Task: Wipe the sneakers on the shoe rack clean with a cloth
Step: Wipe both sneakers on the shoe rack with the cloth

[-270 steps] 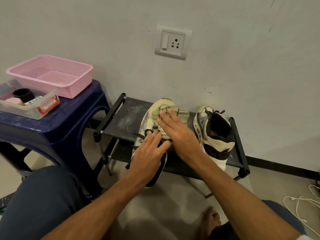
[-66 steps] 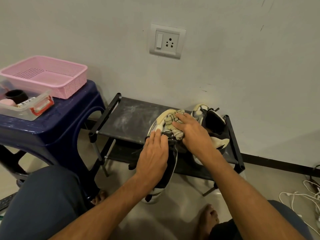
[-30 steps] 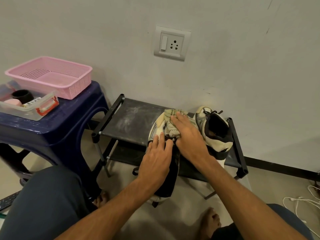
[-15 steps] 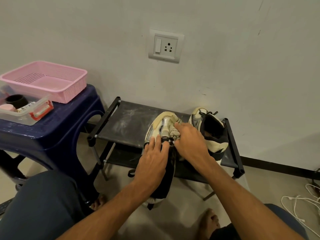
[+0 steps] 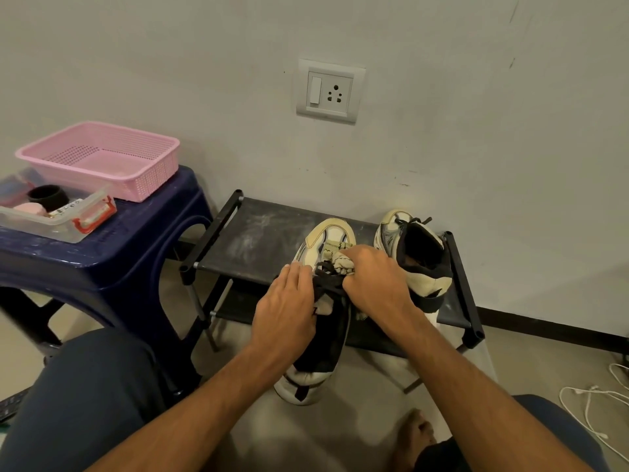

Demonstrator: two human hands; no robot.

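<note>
A cream and black sneaker [image 5: 328, 238] lies toe-to-wall on the black shoe rack [image 5: 258, 233], its heel hanging past the rack's front edge. My left hand [image 5: 286, 308] grips its left side by the laces. My right hand [image 5: 374, 281] presses a bunched pale cloth [image 5: 338, 257] onto the tongue just above the black laces. The second sneaker [image 5: 413, 253] stands to the right on the same shelf, untouched, its opening facing me.
A dark blue plastic stool [image 5: 102, 253] at left carries a pink basket [image 5: 102, 158] and a clear box [image 5: 58, 212] with small items. White cables [image 5: 599, 410] lie on the floor at right. A wall socket [image 5: 330, 90] sits above the rack. My knees and a bare foot [image 5: 413, 434] are below.
My right hand has drawn the cloth back from the toe toward the laces, exposing more of the toe. My left hand stays on the sneaker's side.
</note>
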